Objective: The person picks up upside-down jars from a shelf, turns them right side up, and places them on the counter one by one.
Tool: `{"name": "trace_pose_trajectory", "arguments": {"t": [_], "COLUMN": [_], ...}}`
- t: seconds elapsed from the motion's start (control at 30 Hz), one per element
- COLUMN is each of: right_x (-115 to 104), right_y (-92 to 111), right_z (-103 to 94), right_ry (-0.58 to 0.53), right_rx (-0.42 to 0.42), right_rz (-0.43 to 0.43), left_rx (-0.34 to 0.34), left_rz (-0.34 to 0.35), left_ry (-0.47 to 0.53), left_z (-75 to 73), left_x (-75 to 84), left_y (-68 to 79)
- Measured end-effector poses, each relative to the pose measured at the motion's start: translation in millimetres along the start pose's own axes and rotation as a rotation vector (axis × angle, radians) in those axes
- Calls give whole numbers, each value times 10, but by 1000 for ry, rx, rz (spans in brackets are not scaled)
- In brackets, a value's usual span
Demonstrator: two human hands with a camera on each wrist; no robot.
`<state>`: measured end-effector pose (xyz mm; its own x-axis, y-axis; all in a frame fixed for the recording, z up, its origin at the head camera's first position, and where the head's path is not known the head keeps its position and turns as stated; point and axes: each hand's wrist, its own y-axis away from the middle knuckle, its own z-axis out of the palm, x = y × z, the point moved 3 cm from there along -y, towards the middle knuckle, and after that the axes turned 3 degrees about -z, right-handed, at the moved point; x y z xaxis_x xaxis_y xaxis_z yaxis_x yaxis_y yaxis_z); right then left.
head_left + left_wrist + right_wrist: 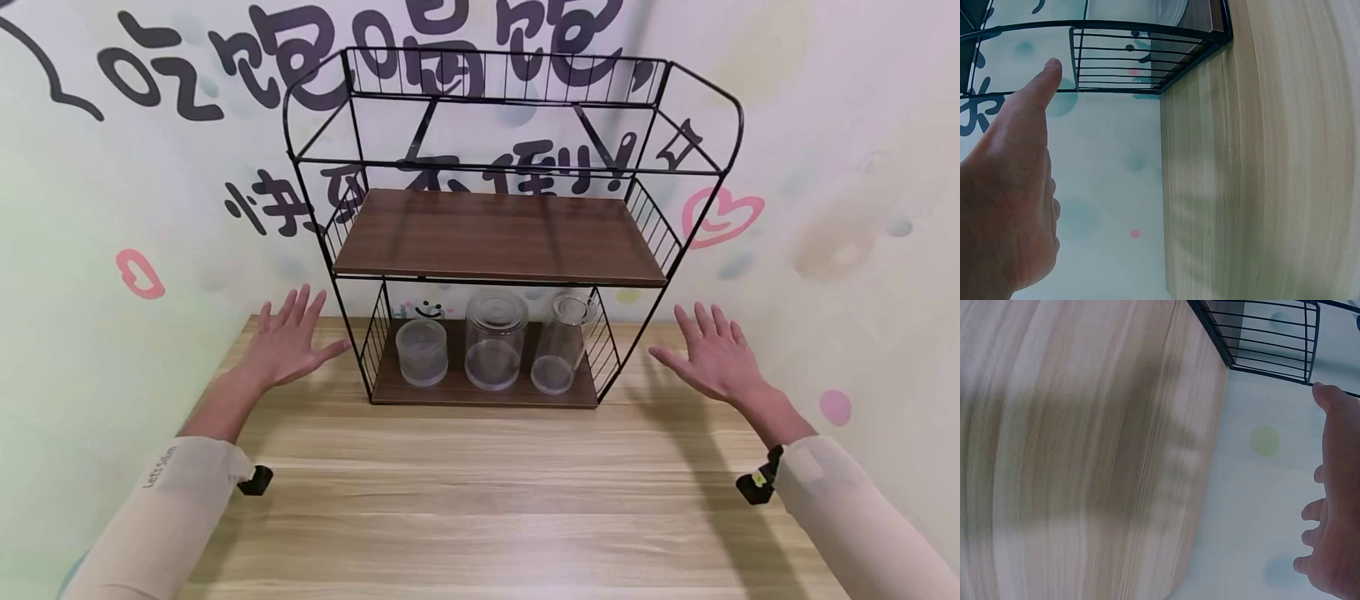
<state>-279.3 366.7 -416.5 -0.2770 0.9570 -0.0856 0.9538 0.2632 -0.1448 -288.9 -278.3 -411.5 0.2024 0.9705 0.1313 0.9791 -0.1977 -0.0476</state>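
Note:
A black wire rack [501, 283] with brown wooden shelves stands at the back of the table. On its bottom shelf [457, 397] are a short clear cup [422, 354], a wider glass jar [495, 342] in the middle and a tall clear glass [558, 346] at the right. My left hand [288, 342] is held in the air by the rack's left side, fingers spread, holding nothing. By the right side my right hand [714, 354] is likewise spread and holds nothing. In both wrist views the thumbs point toward the rack's side grilles; whether they touch the frame I cannot tell.
The light wood table [480, 492] spreads in front of the rack. Behind it rises a white wall [825, 208] with large dark lettering and pink hearts. The rack's middle shelf [502, 237] is bare brown board, and an open wire rail [510, 79] tops it.

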Motion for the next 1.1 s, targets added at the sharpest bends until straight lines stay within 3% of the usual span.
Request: {"name": "trace_pose_trajectory", "arguments": {"t": [0.4,0.83,1.1], "right_x": [-34,-160,-273], "right_y": [12,206,331], "right_z": [-12,-144,-225], "right_ry": [-3,-46,-66], "right_rx": [48,106,168], "right_rz": [-28,-71,-129], "left_rx": [33,35,125], "left_rz": [15,20,62], "left_ry": [-9,27,82], "left_z": [-42,-140,-274], "left_x": [-19,-41,-32], "left_y": [-19,81,118]}}
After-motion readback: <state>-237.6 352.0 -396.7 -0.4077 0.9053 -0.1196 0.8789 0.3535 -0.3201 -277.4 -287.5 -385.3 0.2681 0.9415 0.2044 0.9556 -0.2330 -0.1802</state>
